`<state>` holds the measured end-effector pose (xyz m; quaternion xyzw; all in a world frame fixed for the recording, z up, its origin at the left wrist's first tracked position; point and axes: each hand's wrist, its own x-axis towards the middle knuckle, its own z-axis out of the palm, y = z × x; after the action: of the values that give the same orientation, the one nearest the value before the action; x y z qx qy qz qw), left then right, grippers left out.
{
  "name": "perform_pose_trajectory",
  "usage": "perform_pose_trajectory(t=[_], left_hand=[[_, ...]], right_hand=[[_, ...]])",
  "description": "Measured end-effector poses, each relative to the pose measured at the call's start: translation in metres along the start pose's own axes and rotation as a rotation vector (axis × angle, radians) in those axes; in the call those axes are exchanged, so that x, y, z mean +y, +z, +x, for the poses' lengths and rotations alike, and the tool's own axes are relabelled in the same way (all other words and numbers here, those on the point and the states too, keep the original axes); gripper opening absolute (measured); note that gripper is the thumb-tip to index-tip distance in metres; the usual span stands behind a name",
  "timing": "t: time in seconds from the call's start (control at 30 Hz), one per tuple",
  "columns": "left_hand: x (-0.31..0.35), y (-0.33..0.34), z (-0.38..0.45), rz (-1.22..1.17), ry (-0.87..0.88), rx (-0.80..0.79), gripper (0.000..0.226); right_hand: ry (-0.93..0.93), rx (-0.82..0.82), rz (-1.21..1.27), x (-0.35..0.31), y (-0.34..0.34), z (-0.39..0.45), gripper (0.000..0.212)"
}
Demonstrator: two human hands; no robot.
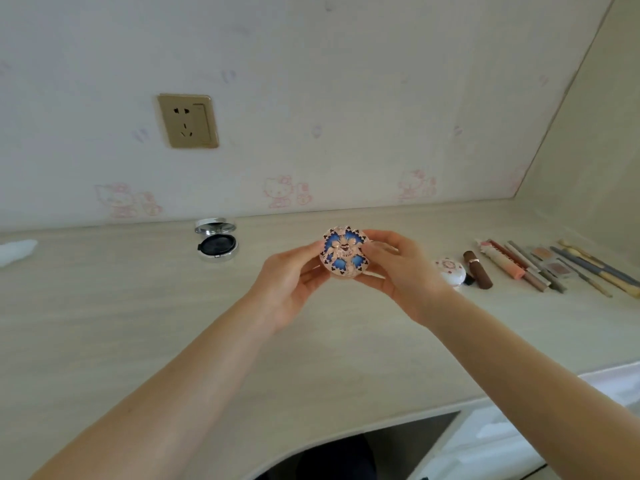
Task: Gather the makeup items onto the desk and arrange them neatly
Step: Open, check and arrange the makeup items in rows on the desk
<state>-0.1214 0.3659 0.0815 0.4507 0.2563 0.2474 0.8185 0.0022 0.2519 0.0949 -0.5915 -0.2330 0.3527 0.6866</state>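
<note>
A round compact (pixel 344 252) with a blue and rose-gold patterned lid is held up above the pale desk (pixel 138 323). My left hand (pixel 289 285) grips its left edge and my right hand (pixel 398 268) grips its right edge. An open silver compact (pixel 216 242) with a black puff lies at the back left of the desk. At the right a small white round compact (pixel 450 270), a brown lipstick (pixel 478 270), pencils and tubes (pixel 519 268), a small eyeshadow palette (pixel 550 263) and brushes (pixel 595 270) lie side by side in a row.
The wall with a gold power socket (pixel 188 121) rises just behind the desk. Something white and soft (pixel 17 251) lies at the far left edge. The desk's front edge curves inward at the bottom, with a white drawer unit (pixel 519 431) under its right side.
</note>
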Motion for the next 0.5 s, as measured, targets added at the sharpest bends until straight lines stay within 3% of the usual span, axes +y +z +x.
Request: perform_pose_trajectory(t=[0.13,0.33,0.5], left_hand=[[0.001,-0.028,-0.020,-0.026,-0.038,0.051,0.021],[0.008,-0.069,-0.041,0.018,-0.042,0.144,0.027],[0.010,-0.090,-0.056,0.022,-0.042,0.173,0.023]], right_hand=[[-0.102,-0.045,-0.358,0.014,0.023,-0.009,0.029],[-0.377,-0.273,-0.869,0.031,0.051,-0.025,0.074],[-0.559,-0.388,-1.041,0.044,0.072,-0.028,0.072]])
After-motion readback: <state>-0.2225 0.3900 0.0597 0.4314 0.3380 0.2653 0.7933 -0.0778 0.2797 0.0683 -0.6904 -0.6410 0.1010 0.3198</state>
